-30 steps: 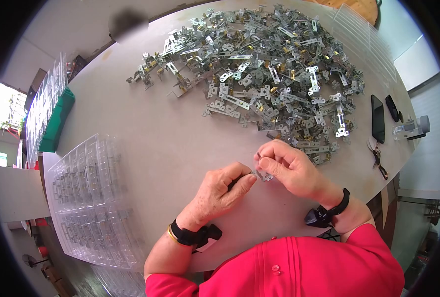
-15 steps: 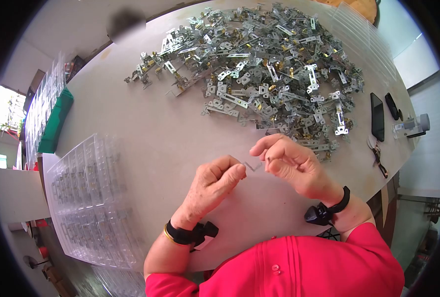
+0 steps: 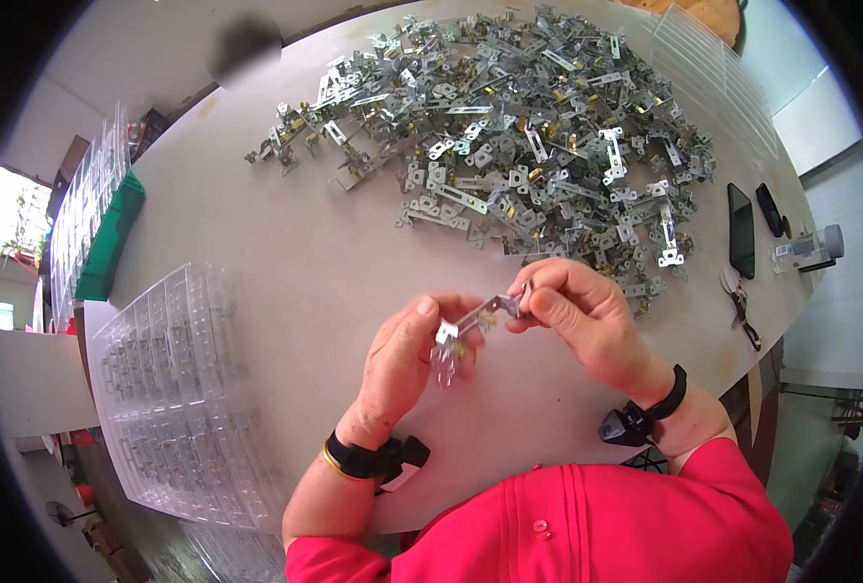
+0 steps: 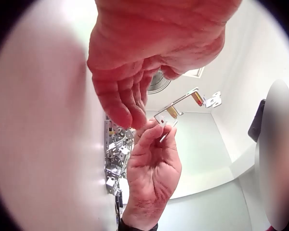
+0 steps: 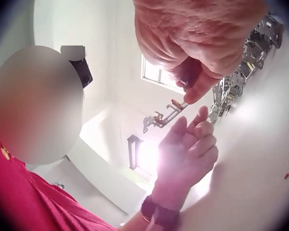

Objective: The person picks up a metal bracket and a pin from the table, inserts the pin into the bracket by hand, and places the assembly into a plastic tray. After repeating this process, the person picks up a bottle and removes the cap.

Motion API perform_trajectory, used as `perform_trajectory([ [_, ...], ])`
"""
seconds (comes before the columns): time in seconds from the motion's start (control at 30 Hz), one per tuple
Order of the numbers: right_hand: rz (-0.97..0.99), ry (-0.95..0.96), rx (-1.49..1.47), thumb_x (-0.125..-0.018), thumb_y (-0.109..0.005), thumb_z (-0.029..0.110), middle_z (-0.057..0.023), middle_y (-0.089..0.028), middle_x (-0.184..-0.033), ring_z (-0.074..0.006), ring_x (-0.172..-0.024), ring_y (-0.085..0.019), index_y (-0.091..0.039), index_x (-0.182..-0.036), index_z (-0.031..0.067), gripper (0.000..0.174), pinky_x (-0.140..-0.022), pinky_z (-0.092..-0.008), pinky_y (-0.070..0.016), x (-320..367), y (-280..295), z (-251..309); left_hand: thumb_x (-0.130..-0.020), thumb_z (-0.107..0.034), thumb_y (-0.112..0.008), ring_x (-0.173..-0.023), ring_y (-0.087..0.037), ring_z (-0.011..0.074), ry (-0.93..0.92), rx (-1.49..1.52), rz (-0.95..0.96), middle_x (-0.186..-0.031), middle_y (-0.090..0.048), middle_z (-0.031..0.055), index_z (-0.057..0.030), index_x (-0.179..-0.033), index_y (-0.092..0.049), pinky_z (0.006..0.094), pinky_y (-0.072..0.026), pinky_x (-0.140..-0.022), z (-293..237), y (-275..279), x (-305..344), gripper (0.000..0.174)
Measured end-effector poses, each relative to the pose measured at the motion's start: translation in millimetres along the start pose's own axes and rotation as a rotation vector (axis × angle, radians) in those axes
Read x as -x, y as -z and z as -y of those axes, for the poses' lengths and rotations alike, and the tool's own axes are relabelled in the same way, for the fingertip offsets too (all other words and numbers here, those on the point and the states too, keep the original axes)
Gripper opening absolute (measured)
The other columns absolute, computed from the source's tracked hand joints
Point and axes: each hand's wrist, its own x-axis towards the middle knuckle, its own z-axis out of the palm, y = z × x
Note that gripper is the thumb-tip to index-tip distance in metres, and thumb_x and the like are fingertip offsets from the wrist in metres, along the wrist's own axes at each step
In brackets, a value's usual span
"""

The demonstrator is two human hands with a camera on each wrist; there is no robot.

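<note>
A thin metal bracket [image 3: 477, 316] with small brass-coloured bits on it hangs tilted in the air over the table [image 3: 286, 243], just on the person's side of the heap of metal parts [image 3: 528, 126]. The right hand [image 3: 582, 316] pinches the bracket's upper end between thumb and curled forefinger, close against the heap's near edge. The left hand [image 3: 402, 364] sits at the lower end, a little farther from the heap. Its fingers are loosely bent and close round nothing, and no view shows whether they touch the bracket's free end. A black strap circles each wrist, and a red garment [image 3: 567, 525] fills the edge farthest from the heap. Well to the left of the heap, on the person's side, lie clear plastic trays [image 3: 169, 389] with small compartments. A green block [image 3: 111, 238] stands farther left of the heap than the trays. Just right of the heap lies a black phone [image 3: 740, 233], with a second dark slab [image 3: 769, 212] beside it and a small grey device [image 3: 810, 251] farther right again. A pliers-like tool [image 3: 742, 316] rests off the heap's near right corner.
</note>
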Motion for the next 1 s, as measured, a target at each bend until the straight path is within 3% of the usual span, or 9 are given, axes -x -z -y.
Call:
perform_trajectory([
  [0.07, -0.036, -0.031, -0.057, -0.105, -0.057, 0.013, -0.0053, -0.061, -0.115, -0.0133, -0.102, -0.065, -0.062, -0.107, 0.0024, 0.012, -0.095, -0.0311, -0.0561, -1.6, 1.5, -0.7, -0.103, -0.04, -0.052, -0.092, -0.067, 0.0247, -0.298, -0.088, -0.177, -0.106, -0.069, 0.0194, 0.0052, -0.134, -0.055, 0.0326, -0.0515, -0.079, 4.8, -6.6, -4.1, 0.055],
  [0.1, -0.072, -0.063, -0.114, -0.105, -0.056, 0.015, -0.0049, -0.061, -0.115, -0.0137, -0.102, -0.065, -0.062, -0.108, 0.0024, 0.014, -0.097, -0.0324, -0.0564, -2.2, 2.1, -1.4, -0.101, -0.035, -0.06, -0.114, -0.063, 0.0266, -0.366, -0.11, -0.117, -0.123, -0.065, 0.0194, 0.0044, -0.142, -0.049, 0.0385, -0.0493, -0.093, 4.8, -4.8, -3.2, 0.058],
  [0.2, -0.074, -0.093, -0.207, -0.105, -0.056, 0.016, -0.0051, -0.061, -0.115, -0.0131, -0.103, -0.065, -0.062, -0.109, 0.0027, 0.015, -0.098, -0.0341, -0.0571, -1.8, -0.1, -7.9, -0.104, -0.023, -0.06, -0.117, -0.061, 0.0209, -0.396, -0.159, -0.062, -0.133, -0.061, 0.0136, -0.0003, -0.141, -0.051, 0.0356, -0.0493, -0.099, 3.1, -8.3, -1.5, 0.045],
  [0.3, -0.013, -0.15, -0.223, -0.105, -0.056, 0.016, -0.0047, -0.06, -0.116, -0.0118, -0.102, -0.064, -0.062, -0.11, 0.0026, 0.015, -0.098, -0.0344, -0.0572, -0.6, -0.5, -15.2, -0.105, -0.021, -0.057, -0.119, -0.06, 0.0207, -0.399, -0.146, -0.03, -0.129, -0.064, 0.013, -0.0009, -0.137, -0.056, 0.0362, -0.0486, -0.102, 12.8, 6.1, -6.0, 0.038],
  [0.43, -0.018, -0.135, -0.069, -0.105, -0.057, 0.016, -0.0029, -0.063, -0.105, -0.0089, -0.093, -0.064, -0.062, -0.11, 0.0034, 0.014, -0.088, -0.0292, -0.058, -1.1, -7.3, -7.8, -0.106, -0.033, -0.054, -0.105, -0.063, 0.0209, -0.448, -0.161, -0.136, -0.118, -0.066, 0.0138, 0.0007, -0.119, -0.062, 0.035, -0.0482, -0.088, 12.1, 0.9, -7.2, 0.037],
  [0.5, -0.045, -0.056, 0.238, -0.105, -0.058, 0.017, 0.0011, -0.062, -0.089, -0.0047, -0.077, -0.059, -0.062, -0.109, 0.0057, 0.012, -0.071, -0.022, -0.053, 0.9, -2.7, -6.8, -0.109, -0.031, -0.05, -0.092, -0.06, 0.0136, -0.367, -0.077, -0.081, -0.098, -0.065, 0.0063, -0.0008, -0.107, -0.062, 0.0295, -0.0486, -0.082, 13.9, 6.1, -7.0, 0.033],
  [0.53, -0.045, -0.056, 0.238, -0.105, -0.058, 0.017, 0.0011, -0.062, -0.089, -0.0047, -0.077, -0.059, -0.062, -0.109, 0.0057, 0.012, -0.071, -0.022, -0.053, 2.0, -4.1, -2.9, -0.109, -0.031, -0.05, -0.092, -0.06, 0.0136, -0.366, -0.077, -0.08, -0.098, -0.065, 0.0063, -0.0008, -0.107, -0.062, 0.0295, -0.0486, -0.082, 12.4, 3.9, -5.6, 0.033],
  [0.6, 0.028, -0.14, 0.171, -0.105, -0.059, 0.019, 0.0051, -0.056, -0.076, -0.0019, -0.067, -0.052, -0.061, -0.107, 0.008, 0.012, -0.059, -0.019, -0.0431, 5.9, -8.3, 8.8, -0.109, -0.035, -0.047, -0.078, -0.052, 0.0135, -0.215, -0.195, -0.167, -0.082, -0.051, 0.0027, -0.0017, -0.096, -0.058, 0.0287, -0.0451, -0.076, 6.4, -4.4, -1.0, 0.037],
  [1.0, 0.028, -0.126, 0.24, -0.105, -0.058, 0.019, 0.0075, -0.05, -0.073, -0.0006, -0.063, -0.045, -0.059, -0.105, 0.0075, 0.012, -0.054, -0.0204, -0.0373, 7.4, -14.7, 7.6, -0.11, -0.032, -0.046, -0.072, -0.047, 0.0093, -0.278, -0.664, -0.231, -0.081, -0.054, -0.0005, -0.0032, -0.096, -0.06, 0.0259, -0.0432, -0.067, 4.5, -11.8, 2.1, 0.035],
])
